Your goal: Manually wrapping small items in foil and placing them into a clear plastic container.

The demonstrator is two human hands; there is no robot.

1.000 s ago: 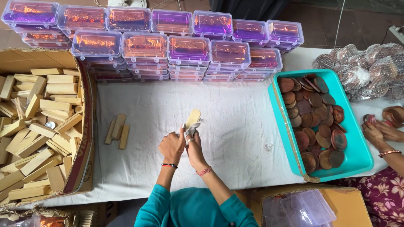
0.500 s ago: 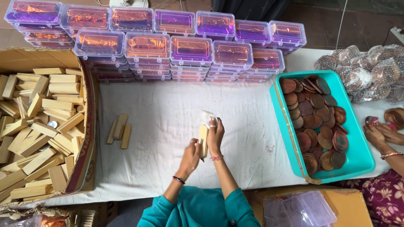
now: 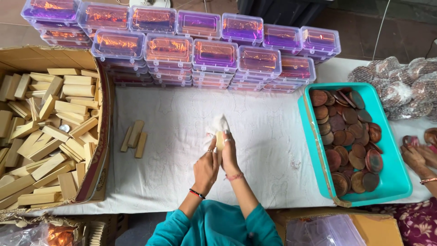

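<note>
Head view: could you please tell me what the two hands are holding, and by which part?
Both hands pinch a small pale wooden block at its lower end, together with white cloth.

Your left hand [image 3: 205, 167] and right hand [image 3: 229, 156] close around a small wooden block [image 3: 219, 140], so you see only its top end; the rest is hidden between your palms. A white cloth [image 3: 220, 123] pokes out above it, and whether it wraps the block you can't tell. The cardboard box [image 3: 98, 150] is cut off at the left edge, and its lower blocks are buried under others. In the teal tray [image 3: 395, 182], the brown discs [image 3: 346, 136] overlap, hiding those beneath. A co-worker's hands [image 3: 421, 152] are cut by the right edge. The bagged discs [image 3: 400, 82] blur behind plastic.
</note>
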